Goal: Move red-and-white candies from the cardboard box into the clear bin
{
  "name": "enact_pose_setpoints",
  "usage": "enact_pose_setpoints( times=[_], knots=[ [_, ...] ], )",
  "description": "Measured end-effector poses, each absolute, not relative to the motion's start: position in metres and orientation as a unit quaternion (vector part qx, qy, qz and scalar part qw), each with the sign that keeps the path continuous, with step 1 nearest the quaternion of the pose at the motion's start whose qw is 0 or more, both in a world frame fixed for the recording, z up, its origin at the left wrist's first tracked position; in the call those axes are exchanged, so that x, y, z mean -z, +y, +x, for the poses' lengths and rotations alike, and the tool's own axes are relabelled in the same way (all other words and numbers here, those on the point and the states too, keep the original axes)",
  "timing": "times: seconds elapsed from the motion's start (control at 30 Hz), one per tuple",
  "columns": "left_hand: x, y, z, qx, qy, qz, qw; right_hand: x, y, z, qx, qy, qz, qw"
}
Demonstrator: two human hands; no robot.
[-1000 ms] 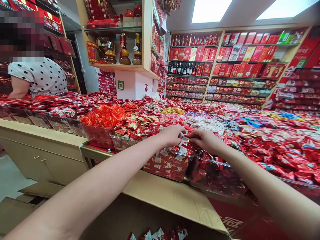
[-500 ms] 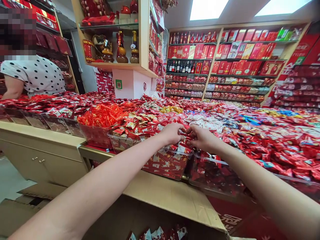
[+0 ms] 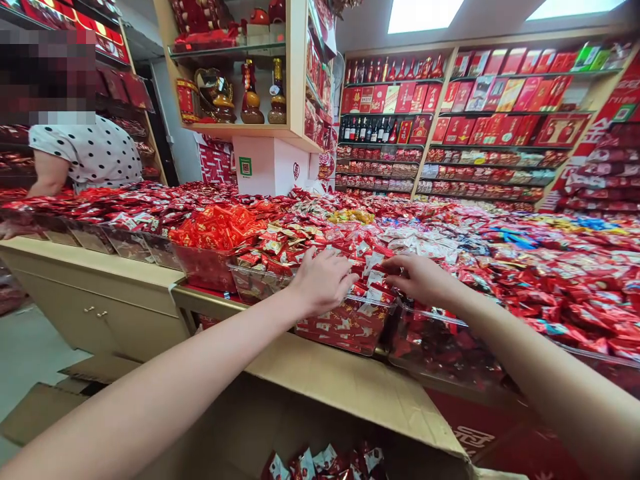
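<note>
Shop interior, long worktop (image 3: 90, 257) in pale wood covered edge to edge with heaps of small wrapped candies, mostly red, glossy foil and crinkly plastic. Two bare hands reach over it. Left hand (image 3: 320, 283) lies palm down on the red-and-white candy packets (image 3: 367, 277) piled in a clear plastic bin (image 3: 345, 327), fingers spread slightly and resting flat, nothing clamped. Right hand (image 3: 423, 280) just beside it, over the same pile at the bin's right edge, fingers curled down onto the packets; whether it pinches one cannot be told. A second clear bin (image 3: 435, 343) with darker red candies sits touching on the right, under the right forearm. Left of the first bin, another clear bin of red-gold packets (image 3: 280, 250), then a red tray heaped with bright orange-red wrappers (image 3: 215, 227). An open brown cardboard box (image 3: 345, 393), matte, flap up, stands between the person and the worktop; several red-white packets show in its bottom. One other person in a white dotted top (image 3: 87, 157) stands far left behind the worktop, well apart. Back wall shelves (image 3: 450, 127) hold rows of red gift boxes and a row of dark bottles. A wooden shelf unit (image 3: 240, 127) at centre carries three gourd-shaped ceramic jars. Two ceiling light panels overhead.
</note>
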State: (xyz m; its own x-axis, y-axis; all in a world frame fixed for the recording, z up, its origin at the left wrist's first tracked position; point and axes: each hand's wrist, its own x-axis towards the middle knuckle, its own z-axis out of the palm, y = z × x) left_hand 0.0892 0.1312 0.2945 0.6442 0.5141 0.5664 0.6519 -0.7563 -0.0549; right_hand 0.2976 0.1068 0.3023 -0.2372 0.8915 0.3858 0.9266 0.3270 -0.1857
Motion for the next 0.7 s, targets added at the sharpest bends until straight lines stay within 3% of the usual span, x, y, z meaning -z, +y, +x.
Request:
enact_pose_setpoints(
  times=[0.2,0.37,0.5,0.7],
  knots=[
    [-0.281,0.129,0.088,0.254,-0.328,-0.897,0.154,-0.292,0.087,0.282,0.168,-0.749,-0.549,0.332],
    [-0.281,0.131,0.087,0.274,-0.337,-0.886,0.162,-0.299,0.107,0.260,0.223,-0.767,-0.548,0.248],
    [-0.278,0.132,0.084,0.300,-0.358,-0.867,0.172,-0.309,0.130,0.246,0.166,-0.751,-0.618,0.164],
    [-0.276,0.133,0.080,0.281,-0.337,-0.888,0.141,-0.313,0.134,0.250,0.173,-0.772,-0.607,0.077]
  ],
)
